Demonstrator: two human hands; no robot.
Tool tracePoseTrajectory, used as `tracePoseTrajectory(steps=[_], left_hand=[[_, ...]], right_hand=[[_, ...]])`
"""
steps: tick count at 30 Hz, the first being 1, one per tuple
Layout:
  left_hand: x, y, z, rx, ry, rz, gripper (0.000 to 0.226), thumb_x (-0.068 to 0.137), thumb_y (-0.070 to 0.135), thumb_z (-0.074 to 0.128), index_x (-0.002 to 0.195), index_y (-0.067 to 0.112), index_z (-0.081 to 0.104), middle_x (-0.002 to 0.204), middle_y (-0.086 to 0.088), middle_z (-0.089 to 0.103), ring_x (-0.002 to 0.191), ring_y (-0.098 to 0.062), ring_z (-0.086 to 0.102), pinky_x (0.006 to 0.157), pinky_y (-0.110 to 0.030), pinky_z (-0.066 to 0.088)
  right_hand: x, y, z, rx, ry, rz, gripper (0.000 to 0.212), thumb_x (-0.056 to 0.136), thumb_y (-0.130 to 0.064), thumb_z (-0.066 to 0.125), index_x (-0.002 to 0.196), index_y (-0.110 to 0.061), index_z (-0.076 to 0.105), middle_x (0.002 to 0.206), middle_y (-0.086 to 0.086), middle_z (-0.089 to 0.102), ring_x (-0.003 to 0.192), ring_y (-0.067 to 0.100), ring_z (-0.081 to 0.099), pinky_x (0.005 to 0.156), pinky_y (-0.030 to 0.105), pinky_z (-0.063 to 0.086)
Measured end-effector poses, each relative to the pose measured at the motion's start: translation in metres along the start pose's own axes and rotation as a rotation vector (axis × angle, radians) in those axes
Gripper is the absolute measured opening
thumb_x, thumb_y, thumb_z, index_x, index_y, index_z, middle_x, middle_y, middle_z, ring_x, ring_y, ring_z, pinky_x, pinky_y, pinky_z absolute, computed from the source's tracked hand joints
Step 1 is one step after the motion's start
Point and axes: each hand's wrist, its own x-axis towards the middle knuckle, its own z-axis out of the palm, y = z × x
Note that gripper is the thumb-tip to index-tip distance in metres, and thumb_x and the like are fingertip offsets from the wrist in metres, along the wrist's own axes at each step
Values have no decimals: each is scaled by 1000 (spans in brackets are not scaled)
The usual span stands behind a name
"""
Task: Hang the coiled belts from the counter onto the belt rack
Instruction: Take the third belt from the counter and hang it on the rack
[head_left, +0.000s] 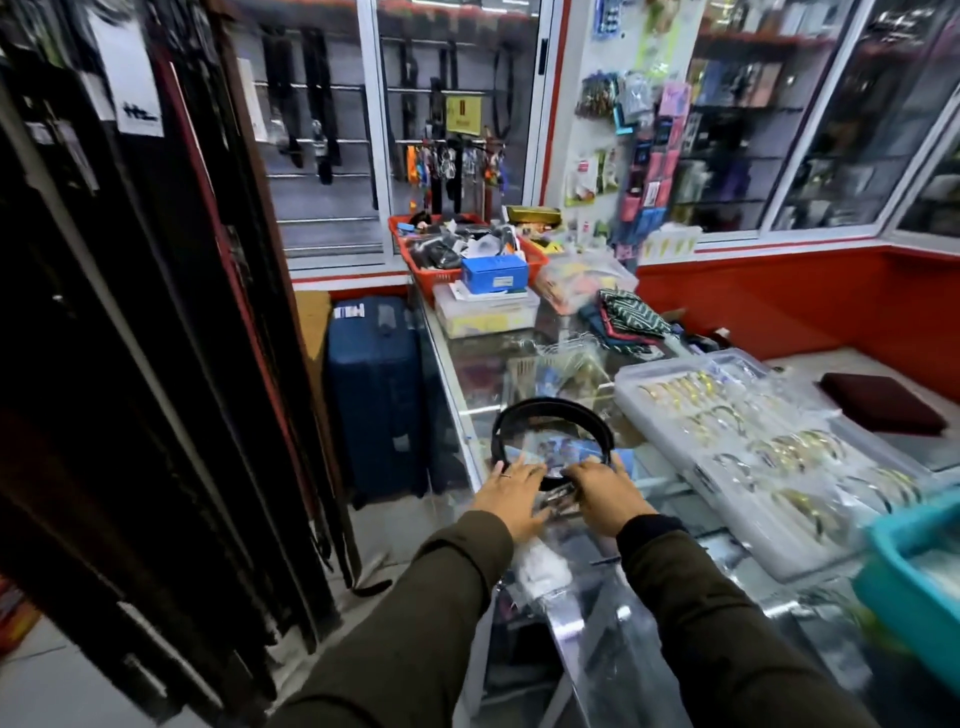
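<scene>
In the head view, a black coiled belt (550, 436) stands as an open loop on the glass counter (571, 613). At the loop's near edge, the left hand (511, 493) lies with fingers spread flat, touching the belt, while the right hand (605, 496) curls its fingers over the belt's buckle end. Left of the counter, the belt rack (156, 322) hangs full of dark belts. Right of the loop sits a clear tray of bangles (753, 441).
</scene>
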Motion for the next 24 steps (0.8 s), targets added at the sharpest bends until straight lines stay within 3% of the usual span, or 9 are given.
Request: tracePoseTrajectory(steps=[3, 6, 11, 14, 18, 21, 22, 24], left_hand=[[3, 1, -3, -39, 84, -50, 46, 99, 36, 54, 139, 13, 51, 141, -12, 54, 135, -30, 47, 112, -41, 35], [-2, -7, -3, -109, 155, -103, 33, 98, 32, 56, 125, 14, 59, 128, -11, 61, 123, -32, 55, 95, -41, 48], [-24, -27, -16, -166, 265, -121, 29, 96, 32, 55, 122, 20, 61, 123, -6, 64, 120, -27, 56, 90, -41, 53], [-45, -42, -35, -156, 378, -67, 26, 95, 29, 55, 119, 18, 57, 116, -6, 62, 114, -29, 56, 83, -41, 52], [-67, -63, -56, -235, 596, -50, 28, 96, 26, 57, 125, 23, 56, 126, 1, 52, 116, -20, 49, 88, -37, 51], [-80, -72, -68, -493, 776, -185, 35, 95, 30, 65, 128, 23, 57, 130, -1, 49, 115, -19, 53, 96, -33, 48], [-85, -74, -72, -659, 833, -257, 36, 92, 30, 70, 125, 23, 58, 125, -1, 53, 110, -20, 58, 94, -35, 52], [-96, -73, -84, -1035, 899, -392, 36, 87, 24, 78, 117, 20, 60, 110, 1, 64, 95, -24, 68, 82, -39, 61]], right_hand=[[6, 6, 0, 46, 37, -26, 37, 92, -16, 58, 127, -18, 65, 127, 12, 68, 127, 30, 58, 117, 41, 31], [6, 4, 0, 138, 67, -59, 22, 92, -19, 61, 111, -16, 71, 112, 11, 74, 111, 33, 66, 91, 41, 53], [5, -18, -9, 272, 135, -159, 23, 89, -35, 70, 88, -12, 72, 85, 9, 76, 82, 27, 69, 73, 43, 55], [6, -39, -22, 352, 159, -213, 24, 87, -34, 73, 73, -15, 70, 70, 2, 73, 65, 17, 63, 67, 38, 50], [7, -74, -45, 531, 229, -281, 17, 86, -25, 76, 75, -12, 75, 70, 2, 76, 65, 13, 70, 64, 31, 52], [8, -97, -57, 761, 259, -284, 4, 85, -10, 78, 87, -9, 75, 78, -2, 75, 67, -12, 67, 69, 13, 54], [9, -104, -60, 836, 257, -265, 11, 83, -7, 80, 89, -13, 74, 80, -3, 75, 68, -14, 67, 74, 13, 55], [12, -119, -66, 956, 242, -242, 19, 80, -8, 83, 92, -18, 71, 87, 2, 76, 78, 0, 70, 82, 24, 60]])
